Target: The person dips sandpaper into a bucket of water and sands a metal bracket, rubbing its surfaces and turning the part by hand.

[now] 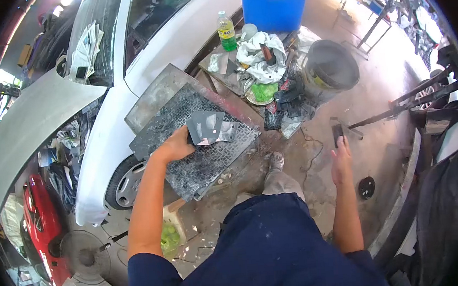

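My left hand [178, 145] is closed at the edge of several dark grey sandpaper sheets [206, 127], fanned out over a black textured mat [188, 170]. Pale worn patches show on the sheets. The mat lies on a grey board-like stand [155, 89] beside the white car. Out to the right, my right hand [341, 162] is raised above the floor, its fingers closed round a small dark block [338, 133]. What kind of block it is cannot be made out.
A white car [177, 31] with its hood raised stands on the left. Behind the mat are a bottle of green liquid [226, 31], a crumpled white bag [262, 60], a blue bin [276, 7] and a dark bucket [332, 66]. A fan [87, 256] stands lower left.
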`<state>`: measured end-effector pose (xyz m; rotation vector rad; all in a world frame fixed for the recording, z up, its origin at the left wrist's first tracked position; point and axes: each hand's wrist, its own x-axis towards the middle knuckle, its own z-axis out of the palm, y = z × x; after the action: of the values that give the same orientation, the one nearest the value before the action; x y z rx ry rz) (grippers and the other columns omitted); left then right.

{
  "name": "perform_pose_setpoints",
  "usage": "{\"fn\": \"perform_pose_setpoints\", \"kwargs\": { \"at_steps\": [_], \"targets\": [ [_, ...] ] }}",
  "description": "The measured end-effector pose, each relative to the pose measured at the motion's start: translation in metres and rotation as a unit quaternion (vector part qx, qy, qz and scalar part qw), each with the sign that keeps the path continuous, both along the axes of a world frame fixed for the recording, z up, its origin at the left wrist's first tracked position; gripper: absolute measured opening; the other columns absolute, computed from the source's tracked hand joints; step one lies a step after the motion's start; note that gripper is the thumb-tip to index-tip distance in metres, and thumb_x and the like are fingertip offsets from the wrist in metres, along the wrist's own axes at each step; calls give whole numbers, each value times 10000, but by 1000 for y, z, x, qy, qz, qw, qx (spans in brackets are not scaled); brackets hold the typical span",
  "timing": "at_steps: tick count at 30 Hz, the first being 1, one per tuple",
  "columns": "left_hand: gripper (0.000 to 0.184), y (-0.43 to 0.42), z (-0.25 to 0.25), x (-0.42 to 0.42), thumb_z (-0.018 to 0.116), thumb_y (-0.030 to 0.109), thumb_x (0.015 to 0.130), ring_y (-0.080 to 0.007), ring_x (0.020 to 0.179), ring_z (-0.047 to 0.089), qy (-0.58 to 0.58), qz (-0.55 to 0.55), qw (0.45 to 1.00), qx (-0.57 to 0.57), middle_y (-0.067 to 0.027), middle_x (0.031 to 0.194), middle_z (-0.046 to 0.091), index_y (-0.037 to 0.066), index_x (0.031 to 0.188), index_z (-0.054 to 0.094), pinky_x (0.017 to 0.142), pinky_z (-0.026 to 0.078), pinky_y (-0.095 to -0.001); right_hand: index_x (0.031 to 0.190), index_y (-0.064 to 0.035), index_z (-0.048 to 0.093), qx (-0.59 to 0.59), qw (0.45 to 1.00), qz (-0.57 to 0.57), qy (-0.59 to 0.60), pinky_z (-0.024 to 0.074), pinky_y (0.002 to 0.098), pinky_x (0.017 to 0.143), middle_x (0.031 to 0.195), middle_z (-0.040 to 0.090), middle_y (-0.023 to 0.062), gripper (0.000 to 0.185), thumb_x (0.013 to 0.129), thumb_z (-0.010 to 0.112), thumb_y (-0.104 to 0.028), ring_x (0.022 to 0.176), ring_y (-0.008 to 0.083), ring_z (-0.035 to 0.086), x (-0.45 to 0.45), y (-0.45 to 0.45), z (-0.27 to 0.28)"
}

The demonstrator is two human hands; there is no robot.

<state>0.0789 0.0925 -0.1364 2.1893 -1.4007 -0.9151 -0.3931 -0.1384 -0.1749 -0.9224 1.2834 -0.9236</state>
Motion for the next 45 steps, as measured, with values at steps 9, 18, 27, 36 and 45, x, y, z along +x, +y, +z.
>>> {"fn": "perform_pose_setpoints", "kwargs": {
  "at_steps": [9, 18, 27, 36, 45],
  "targets": [
    [567, 30, 10, -29, 703, 126, 790, -402, 1301, 498, -203, 83, 970, -101, -227, 1284, 590, 9, 1332, 587, 1096, 426, -470, 1259, -62, 630, -91, 996, 13, -23, 500, 284, 750, 1092, 673, 30, 314, 993, 692, -218, 916, 120, 614, -28, -78, 39],
    [472, -2, 5, -187, 658, 292, 978, -371, 825, 711, -31, 317, 947, -43, -120, 896, 703, 56, 1377, 569, 787, 550, -495, 1187, 16, 626, -266, 925, 168, 212, 543, 367, 855, 1098, 694, 108, 289, 928, 625, -112, 952, 212, 685, 25, -240, 53],
    [707, -65, -28, -144, 567, 480, 1007, -493, 1246, 608, -115, 359, 910, 170, -251, 1474, 574, 176, 1612, 364, 1053, 492, -538, 1290, 26, 639, -270, 709, 428, 491, 466, 475, 1074, 1251, 682, 309, 395, 926, 495, -31, 1229, 431, 644, 75, -353, -33],
    [827, -50, -53, -139, 575, 487, 1007, -445, 1383, 537, -180, 374, 903, 112, -221, 1579, 496, 256, 1696, 179, 1120, 445, -483, 1266, -53, 675, -243, 620, 503, 551, 521, 523, 981, 1230, 701, 263, 344, 949, 600, -166, 1182, 448, 656, 91, -346, -8],
    [709, -64, -21, -165, 641, 344, 1003, -378, 1095, 702, -128, 424, 888, 125, -223, 1257, 694, 134, 1627, 377, 942, 548, -445, 1251, -62, 643, -206, 801, 362, 430, 524, 500, 931, 1168, 719, 247, 330, 974, 653, -242, 1118, 459, 665, 81, -327, 16]
  ]
}}
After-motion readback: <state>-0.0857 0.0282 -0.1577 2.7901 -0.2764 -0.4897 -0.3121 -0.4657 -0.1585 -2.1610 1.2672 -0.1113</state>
